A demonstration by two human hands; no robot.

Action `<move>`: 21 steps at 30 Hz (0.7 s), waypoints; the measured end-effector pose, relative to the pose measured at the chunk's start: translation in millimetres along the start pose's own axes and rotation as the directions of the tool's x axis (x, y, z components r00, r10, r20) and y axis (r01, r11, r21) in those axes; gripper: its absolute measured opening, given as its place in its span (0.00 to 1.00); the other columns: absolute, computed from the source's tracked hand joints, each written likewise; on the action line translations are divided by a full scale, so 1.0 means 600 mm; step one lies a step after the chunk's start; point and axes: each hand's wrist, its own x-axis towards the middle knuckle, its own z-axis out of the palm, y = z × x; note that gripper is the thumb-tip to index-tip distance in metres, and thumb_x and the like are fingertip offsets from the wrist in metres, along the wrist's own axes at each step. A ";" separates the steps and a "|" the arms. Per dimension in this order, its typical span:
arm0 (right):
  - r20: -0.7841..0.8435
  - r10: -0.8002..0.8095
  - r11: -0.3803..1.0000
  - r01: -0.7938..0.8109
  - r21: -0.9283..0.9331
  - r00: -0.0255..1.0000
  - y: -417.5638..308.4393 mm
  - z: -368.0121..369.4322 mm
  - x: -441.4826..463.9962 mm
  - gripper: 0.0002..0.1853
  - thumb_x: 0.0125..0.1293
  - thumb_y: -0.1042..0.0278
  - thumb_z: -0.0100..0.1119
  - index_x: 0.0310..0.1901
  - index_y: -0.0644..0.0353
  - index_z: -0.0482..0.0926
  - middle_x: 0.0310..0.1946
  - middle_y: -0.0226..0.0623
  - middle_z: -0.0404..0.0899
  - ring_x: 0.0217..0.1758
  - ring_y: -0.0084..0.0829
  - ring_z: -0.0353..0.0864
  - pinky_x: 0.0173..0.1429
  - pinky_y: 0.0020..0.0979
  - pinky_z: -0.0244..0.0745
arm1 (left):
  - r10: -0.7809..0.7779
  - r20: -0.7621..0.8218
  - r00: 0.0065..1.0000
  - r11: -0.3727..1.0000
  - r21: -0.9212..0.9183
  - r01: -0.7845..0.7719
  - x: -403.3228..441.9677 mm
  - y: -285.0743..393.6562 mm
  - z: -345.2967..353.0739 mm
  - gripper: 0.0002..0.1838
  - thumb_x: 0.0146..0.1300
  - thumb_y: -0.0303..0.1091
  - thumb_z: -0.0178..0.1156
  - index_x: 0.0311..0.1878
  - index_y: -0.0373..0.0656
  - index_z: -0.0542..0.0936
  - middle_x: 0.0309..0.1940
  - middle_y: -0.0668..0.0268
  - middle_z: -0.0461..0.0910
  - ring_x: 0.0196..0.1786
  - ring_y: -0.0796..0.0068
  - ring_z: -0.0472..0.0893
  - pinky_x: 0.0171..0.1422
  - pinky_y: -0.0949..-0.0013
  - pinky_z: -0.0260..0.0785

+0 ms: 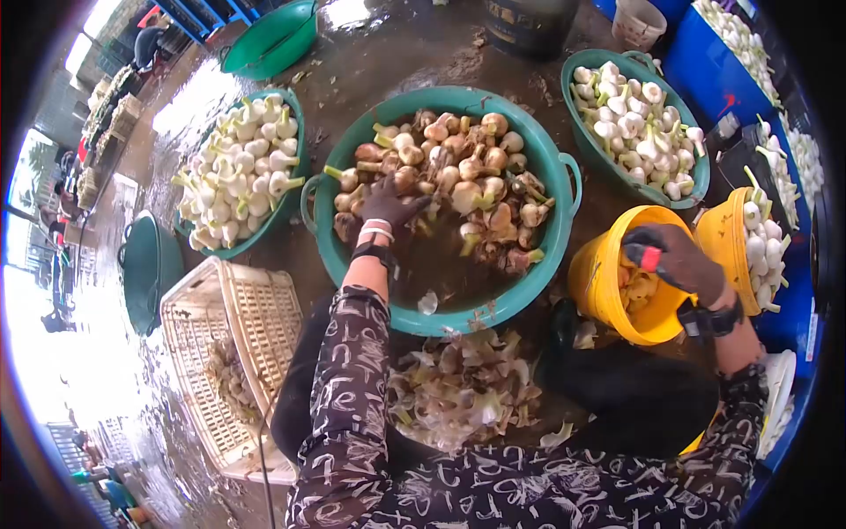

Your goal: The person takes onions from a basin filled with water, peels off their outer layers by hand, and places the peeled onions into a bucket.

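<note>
My left hand (388, 204), in a dark glove, reaches into a wide green tub (445, 319). Its fingers are spread over the unpeeled garlic bulbs (467, 167), touching those at the left side of the heap. Brown, muddy-looking residue covers the tub's bottom near me. My right hand (677, 263), also gloved, is over the rim of a yellow bucket (592, 269). It is closed around a small red object (650, 258), perhaps a tool handle; the rest is hidden by the fingers. Pale yellowish pieces (636, 286) lie inside that bucket.
Cleaned white garlic fills a green tub (295, 132) at left, another (573, 97) at right, and a second yellow bucket (727, 234). A white plastic crate (260, 304) stands at my left. Peeled skins (467, 388) lie between my legs. The floor (397, 53) is wet.
</note>
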 end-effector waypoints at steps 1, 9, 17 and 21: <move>0.059 0.038 0.999 -0.037 -0.015 0.998 -0.002 0.023 0.011 0.14 0.60 0.62 0.60 0.42 0.64 0.78 0.31 0.32 0.78 0.35 0.22 0.74 0.42 0.26 0.71 | 0.056 0.025 0.998 0.998 -0.033 -0.055 -0.010 -0.002 0.004 0.57 0.44 0.76 0.53 0.71 0.45 0.53 0.70 0.60 0.55 0.73 0.63 0.53 0.77 0.56 0.35; 0.179 -0.190 0.978 0.202 -0.048 0.965 -0.081 0.186 -0.031 0.18 0.60 0.57 0.60 0.41 0.65 0.77 0.34 0.47 0.80 0.38 0.39 0.80 0.44 0.33 0.73 | 0.203 0.188 0.961 0.972 0.077 -0.220 -0.158 0.030 0.098 0.38 0.41 0.56 0.67 0.57 0.52 0.73 0.63 0.56 0.65 0.56 0.52 0.74 0.58 0.53 0.69; 0.009 -0.030 0.868 0.022 0.496 1.000 -0.005 0.334 -0.162 0.18 0.64 0.54 0.56 0.40 0.63 0.78 0.27 0.31 0.79 0.29 0.24 0.77 0.35 0.26 0.71 | 0.012 -0.044 0.999 0.657 -0.753 -0.041 -0.389 0.066 0.089 0.31 0.47 0.46 0.71 0.50 0.36 0.73 0.42 0.55 0.80 0.43 0.65 0.81 0.48 0.65 0.73; 0.057 0.253 0.463 -0.173 0.869 0.966 0.032 0.412 -0.140 0.17 0.68 0.54 0.52 0.38 0.61 0.78 0.26 0.23 0.76 0.29 0.14 0.71 0.33 0.22 0.67 | 0.260 -0.171 0.950 -0.009 -0.984 -0.175 -0.512 0.111 0.049 0.30 0.50 0.32 0.71 0.55 0.35 0.69 0.46 0.63 0.76 0.46 0.75 0.77 0.53 0.70 0.70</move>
